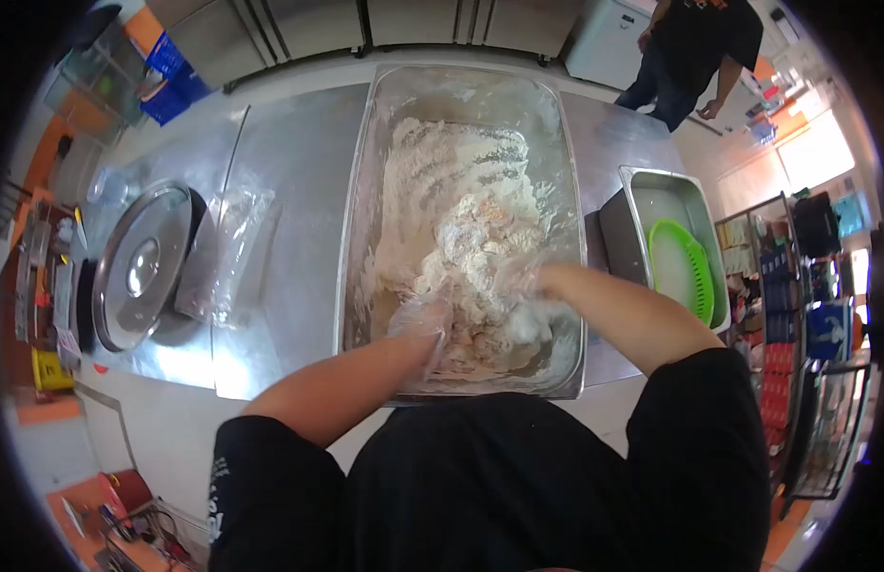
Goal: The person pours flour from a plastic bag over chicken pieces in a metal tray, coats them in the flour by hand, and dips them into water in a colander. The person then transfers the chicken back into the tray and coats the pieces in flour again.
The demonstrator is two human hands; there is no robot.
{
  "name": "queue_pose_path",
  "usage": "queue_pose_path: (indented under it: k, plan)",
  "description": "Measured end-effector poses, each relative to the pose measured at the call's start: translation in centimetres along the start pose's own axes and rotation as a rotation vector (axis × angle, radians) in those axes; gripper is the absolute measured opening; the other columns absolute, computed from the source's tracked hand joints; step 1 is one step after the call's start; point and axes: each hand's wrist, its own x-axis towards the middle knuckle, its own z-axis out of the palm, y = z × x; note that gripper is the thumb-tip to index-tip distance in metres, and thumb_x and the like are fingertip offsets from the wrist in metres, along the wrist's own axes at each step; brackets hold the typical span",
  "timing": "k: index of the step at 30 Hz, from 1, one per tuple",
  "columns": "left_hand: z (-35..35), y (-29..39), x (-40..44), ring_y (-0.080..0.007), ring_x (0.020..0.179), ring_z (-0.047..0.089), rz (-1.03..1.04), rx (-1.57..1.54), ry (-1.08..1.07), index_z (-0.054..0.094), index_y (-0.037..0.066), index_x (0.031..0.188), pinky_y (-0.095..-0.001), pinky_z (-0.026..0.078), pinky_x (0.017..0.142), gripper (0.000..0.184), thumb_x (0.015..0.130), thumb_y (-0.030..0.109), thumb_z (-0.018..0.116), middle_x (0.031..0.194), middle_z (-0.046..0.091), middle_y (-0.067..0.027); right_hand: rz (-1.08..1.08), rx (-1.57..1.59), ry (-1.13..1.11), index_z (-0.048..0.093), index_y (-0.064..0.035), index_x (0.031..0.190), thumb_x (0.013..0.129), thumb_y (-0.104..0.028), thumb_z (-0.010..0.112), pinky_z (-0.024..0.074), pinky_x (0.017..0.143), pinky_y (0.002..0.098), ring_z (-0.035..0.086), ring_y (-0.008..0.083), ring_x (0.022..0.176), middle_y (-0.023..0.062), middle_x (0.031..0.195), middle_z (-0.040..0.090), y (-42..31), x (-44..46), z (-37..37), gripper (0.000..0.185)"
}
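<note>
A large metal tray (pixel 362 219) lies in front of me, with white flour (pixel 451 167) spread over its bottom. Flour-coated lumps that look like meat pieces (pixel 472 238) are heaped near its middle. My left hand (pixel 425 319), in a clear plastic glove, reaches into the flour on the near left side of the heap. My right hand (pixel 523 278), also in a thin clear glove, is at the heap's right side and smeared by motion. Flour and blur hide the fingers of both hands, so what they hold does not show.
On the steel table (pixel 289 172) to the left are a round metal lid (pixel 142 267) and a clear plastic bag (pixel 237 248). At right, a deep metal pan (pixel 642 205) holds a green basket (pixel 678 262). A person in dark clothes (pixel 699 48) stands beyond the table.
</note>
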Motion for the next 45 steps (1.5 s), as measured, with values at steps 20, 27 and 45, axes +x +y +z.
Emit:
queue_pose_path:
  k: [20,27,45]
  plan:
    - [-5.0,4.5,-4.8,-0.0347,0.103,0.049,0.179,0.85,-0.205,0.049,0.001,0.113,-0.0376,0.036,0.09,0.06,0.087,0.049,0.024,0.108,0.053,-0.0206,0.127,-0.377,-0.094,0.062,-0.0081,0.093,0.07,-0.032,0.054,0.0423,0.079,0.0359,0.055,0.0253,0.095,0.0109,0.099,0.059,-1.8,-5.4,-0.2,0.034]
    - [1.8,1.8,0.4,-0.0361,0.103,0.049,0.085,0.392,0.071,0.054,0.005,0.108,-0.0398,0.035,0.09,0.067,0.082,0.059,0.025,0.107,0.053,-0.0223,0.149,0.675,0.288,0.062,-0.0067,0.088,0.077,-0.027,0.053,0.0454,0.07,0.0314,0.056,0.0187,0.081,0.0098,0.088,0.06,-4.9,-2.9,4.4,0.024]
    - [-3.3,-0.2,0.8,-0.0295,0.117,0.039,0.259,0.63,0.206,0.033,0.024,0.13,-0.0343,0.035,0.094,0.051,0.087,0.05,0.029,0.13,0.039,-0.0091,0.288,0.275,0.141,0.056,-0.0115,0.106,0.076,-0.031,0.048,0.0428,0.075,0.0324,0.055,0.019,0.088,0.0124,0.094,0.059,-3.6,-8.1,-1.4,0.036]
